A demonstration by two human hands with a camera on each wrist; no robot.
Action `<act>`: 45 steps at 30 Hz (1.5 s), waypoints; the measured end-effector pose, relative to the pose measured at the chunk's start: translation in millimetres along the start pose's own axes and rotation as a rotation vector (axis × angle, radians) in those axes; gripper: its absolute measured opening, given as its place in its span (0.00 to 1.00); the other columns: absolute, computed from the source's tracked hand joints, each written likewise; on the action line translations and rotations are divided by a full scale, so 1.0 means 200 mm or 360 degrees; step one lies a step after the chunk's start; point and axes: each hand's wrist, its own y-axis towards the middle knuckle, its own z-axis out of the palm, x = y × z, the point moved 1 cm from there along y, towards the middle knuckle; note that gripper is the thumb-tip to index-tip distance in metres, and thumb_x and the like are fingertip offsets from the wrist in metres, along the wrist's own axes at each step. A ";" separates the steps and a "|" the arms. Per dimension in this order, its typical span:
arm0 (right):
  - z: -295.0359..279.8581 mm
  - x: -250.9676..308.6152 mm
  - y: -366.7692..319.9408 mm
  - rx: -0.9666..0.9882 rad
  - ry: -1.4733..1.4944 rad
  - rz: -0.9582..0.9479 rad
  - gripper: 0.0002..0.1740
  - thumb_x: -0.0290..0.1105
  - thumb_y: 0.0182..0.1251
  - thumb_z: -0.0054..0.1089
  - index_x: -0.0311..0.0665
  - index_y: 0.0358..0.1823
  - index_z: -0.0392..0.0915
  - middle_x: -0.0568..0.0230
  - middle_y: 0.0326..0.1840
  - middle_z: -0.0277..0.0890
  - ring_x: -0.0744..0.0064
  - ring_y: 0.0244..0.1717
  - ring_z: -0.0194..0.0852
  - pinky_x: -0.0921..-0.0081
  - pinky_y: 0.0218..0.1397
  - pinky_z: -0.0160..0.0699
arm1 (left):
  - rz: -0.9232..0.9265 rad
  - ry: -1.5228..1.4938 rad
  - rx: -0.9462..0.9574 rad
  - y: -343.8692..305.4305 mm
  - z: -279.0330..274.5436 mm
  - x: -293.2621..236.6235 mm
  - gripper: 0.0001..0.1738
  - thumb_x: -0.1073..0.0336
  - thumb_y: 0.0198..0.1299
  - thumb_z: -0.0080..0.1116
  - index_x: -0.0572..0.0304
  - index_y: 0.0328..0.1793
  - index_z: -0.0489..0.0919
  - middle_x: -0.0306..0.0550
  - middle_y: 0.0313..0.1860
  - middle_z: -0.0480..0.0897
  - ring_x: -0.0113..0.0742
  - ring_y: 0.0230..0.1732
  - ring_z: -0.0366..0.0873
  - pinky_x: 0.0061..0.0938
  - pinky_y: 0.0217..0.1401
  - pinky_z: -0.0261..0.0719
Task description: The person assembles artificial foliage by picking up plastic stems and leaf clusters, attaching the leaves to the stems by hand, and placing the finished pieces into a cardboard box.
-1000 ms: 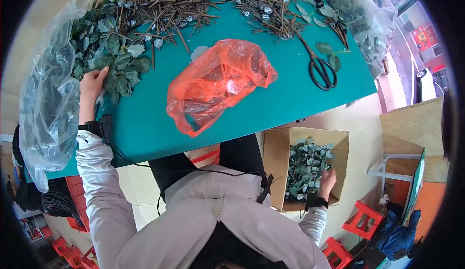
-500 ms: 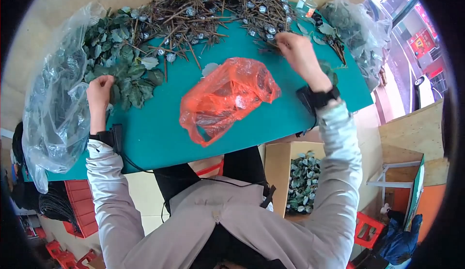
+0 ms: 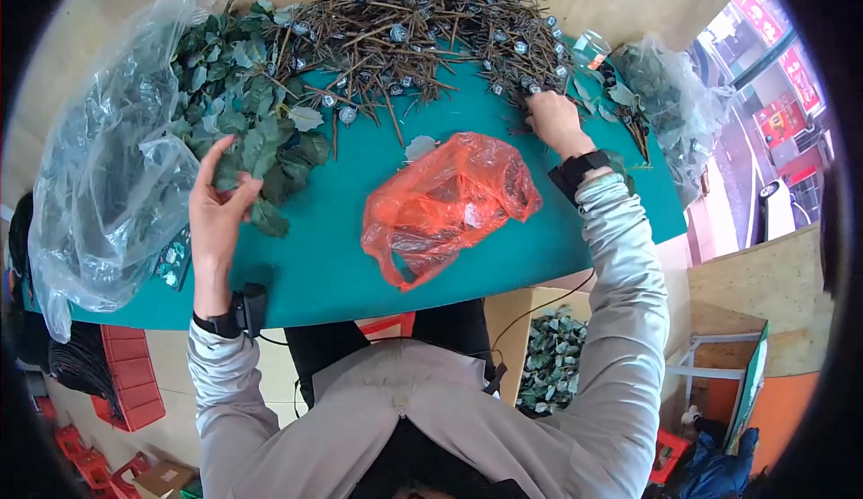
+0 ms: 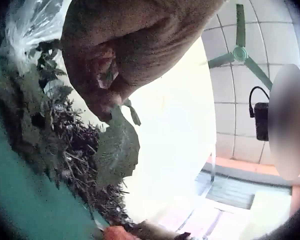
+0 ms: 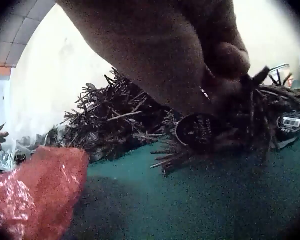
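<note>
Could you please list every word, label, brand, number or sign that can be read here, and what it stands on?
None can be read:
Round discs among the twigs: pale markings, too small or blurred.
Red signs outside: too small.
Clear container: orange patch, no readable lettering.

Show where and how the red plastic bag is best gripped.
Probably by the loop at the near-left end of the red plastic bag, pinched from the near side of the green table: it forms a narrow strip around a gap, while the rest lies wide and crumpled.
</note>
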 end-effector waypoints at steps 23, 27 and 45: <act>-0.68 0.71 -0.54 0.0312 0.2920 0.0001 0.03 0.26 0.62 0.56 0.34 0.33 0.74 0.64 0.27 0.77 0.87 0.16 0.59 0.87 0.17 0.55 | 0.0137 -0.0214 0.0201 -0.38 0.35 -0.12 0.12 0.75 0.56 0.57 0.60 0.47 0.80 0.39 0.27 0.81 0.23 0.25 0.78 0.18 0.25 0.73; -0.70 0.86 -0.57 0.0450 0.3100 -0.0070 0.03 0.26 0.61 0.57 0.34 0.32 0.74 0.63 0.28 0.76 0.87 0.17 0.60 0.87 0.18 0.57 | 0.0573 0.0087 0.0347 -0.48 0.35 -0.21 0.06 0.74 0.55 0.58 0.65 0.38 0.81 0.44 0.22 0.80 0.25 0.20 0.76 0.19 0.24 0.71; -0.84 0.90 -0.53 0.0465 0.3580 -0.0517 0.20 0.21 0.55 0.62 0.34 0.51 0.72 0.64 0.41 0.75 0.79 0.43 0.72 0.78 0.48 0.72 | 0.0156 0.0017 0.0950 -0.57 0.32 -0.27 0.08 0.69 0.54 0.62 0.66 0.27 0.79 0.42 0.14 0.73 0.23 0.15 0.67 0.21 0.18 0.59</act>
